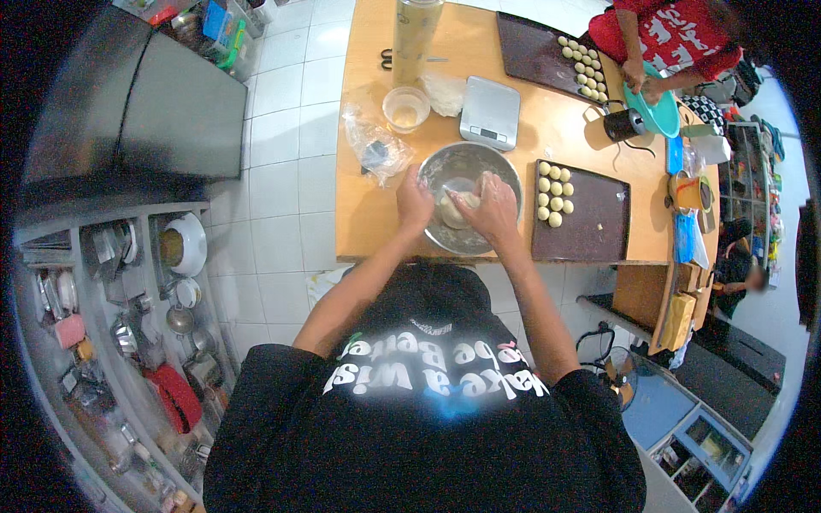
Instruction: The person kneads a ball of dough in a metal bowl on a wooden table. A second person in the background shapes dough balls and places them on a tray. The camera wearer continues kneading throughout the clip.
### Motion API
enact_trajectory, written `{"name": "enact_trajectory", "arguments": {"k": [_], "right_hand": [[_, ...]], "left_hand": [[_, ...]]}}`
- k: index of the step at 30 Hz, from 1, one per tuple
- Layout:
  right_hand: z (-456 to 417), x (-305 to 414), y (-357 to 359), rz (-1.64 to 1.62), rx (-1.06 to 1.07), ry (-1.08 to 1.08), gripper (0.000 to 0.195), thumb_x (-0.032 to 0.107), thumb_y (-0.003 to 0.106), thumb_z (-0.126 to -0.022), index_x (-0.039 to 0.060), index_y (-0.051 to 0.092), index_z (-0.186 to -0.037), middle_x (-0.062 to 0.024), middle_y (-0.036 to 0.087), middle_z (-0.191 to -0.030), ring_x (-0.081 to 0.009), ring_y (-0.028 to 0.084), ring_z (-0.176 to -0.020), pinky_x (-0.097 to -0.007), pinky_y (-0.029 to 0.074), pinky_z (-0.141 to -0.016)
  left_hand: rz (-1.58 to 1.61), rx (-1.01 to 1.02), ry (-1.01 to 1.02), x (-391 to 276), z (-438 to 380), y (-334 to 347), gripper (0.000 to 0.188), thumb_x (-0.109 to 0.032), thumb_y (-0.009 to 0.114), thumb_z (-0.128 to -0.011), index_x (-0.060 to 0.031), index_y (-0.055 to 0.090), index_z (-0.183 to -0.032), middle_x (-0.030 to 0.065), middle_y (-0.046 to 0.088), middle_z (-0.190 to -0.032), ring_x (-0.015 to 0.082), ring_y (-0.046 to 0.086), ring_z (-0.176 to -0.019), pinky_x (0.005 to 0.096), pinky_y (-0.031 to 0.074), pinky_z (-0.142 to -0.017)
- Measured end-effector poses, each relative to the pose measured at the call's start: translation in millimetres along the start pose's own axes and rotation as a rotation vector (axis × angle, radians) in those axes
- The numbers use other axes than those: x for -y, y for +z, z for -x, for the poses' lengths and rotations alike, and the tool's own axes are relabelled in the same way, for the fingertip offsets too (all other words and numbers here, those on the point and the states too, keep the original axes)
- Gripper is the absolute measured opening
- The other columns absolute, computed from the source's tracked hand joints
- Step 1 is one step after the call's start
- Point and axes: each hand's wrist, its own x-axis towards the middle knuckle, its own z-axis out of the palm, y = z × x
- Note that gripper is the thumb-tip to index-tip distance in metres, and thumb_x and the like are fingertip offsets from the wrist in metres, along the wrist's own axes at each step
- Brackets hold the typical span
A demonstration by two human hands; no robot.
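Note:
A steel mixing bowl [471, 247] stands at the table's near edge, its inner wall smeared with dough or flour. My left hand [415, 200] grips the bowl's left rim. Inside the bowl, my right hand [492, 206] presses its fingers around a lump of pale dough [454, 215]. Part of the dough is hidden under that hand. Just right of the bowl lies a dark baking tray [593, 221] with several round dough balls [555, 187] grouped on its left side. A digital kitchen scale [490, 109] sits behind the bowl.
Beyond the bowl are a clear plastic bag [378, 144], a plastic cup [406, 109], a tall clear container [414, 45] and scissors [386, 59]. A second tray [529, 48] holds more balls. Across the table, a person in red [673, 38] works in a turquoise basin [667, 118], near a black hand mixer [622, 125].

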Motion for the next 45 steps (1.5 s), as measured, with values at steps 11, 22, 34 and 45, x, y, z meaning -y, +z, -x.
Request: {"name": "enact_trajectory", "arguments": {"k": [11,22,34,45], "right_hand": [[2,1,10,0.187,0.292,-0.050,0.053,0.054,0.059,-0.086,0.0097,0.065,-0.115,-0.0209,0.058,-0.115,-0.0384,0.061,-0.102,-0.0483,0.050,-0.088],[27,-9,45,0.145,0.270,-0.175,0.043,0.044,0.062,-0.083,0.0141,0.067,-0.113,-0.0149,0.062,-0.110,-0.0360,0.059,-0.098,-0.0525,0.050,-0.081],[8,-21,71,0.010,0.003,-0.201,0.041,0.044,0.067,-0.075,0.0129,0.070,-0.101,-0.0141,0.063,-0.105,-0.0344,0.059,-0.100,-0.0491,0.049,-0.078],[-25,-55,70,-1.176,0.306,0.333,0.040,0.037,0.055,-0.090,0.0055,0.069,-0.111,-0.0098,0.066,-0.116,-0.0218,0.061,-0.105,-0.0343,0.045,-0.094]], "left_hand": [[-0.022,-0.025,0.014,5,-1,1,0.028,0.004,0.052,-0.084,0.0006,0.059,-0.111,0.0231,0.067,-0.098,0.0405,0.064,-0.096,0.0438,0.048,-0.084],[0.066,0.013,-0.036,-1,-1,-1,0.027,0.007,0.051,-0.083,-0.0013,0.060,-0.107,0.0201,0.066,-0.091,0.0369,0.065,-0.089,0.0402,0.049,-0.080],[0.102,0.086,-0.002,-2,2,-6,0.027,0.006,0.049,-0.084,0.0001,0.057,-0.110,0.0238,0.064,-0.101,0.0403,0.063,-0.098,0.0418,0.048,-0.084],[-0.028,0.158,0.008,-3,-17,-6,0.032,0.004,0.050,-0.085,-0.0039,0.058,-0.114,0.0229,0.067,-0.099,0.0401,0.063,-0.097,0.0448,0.048,-0.082]]}}
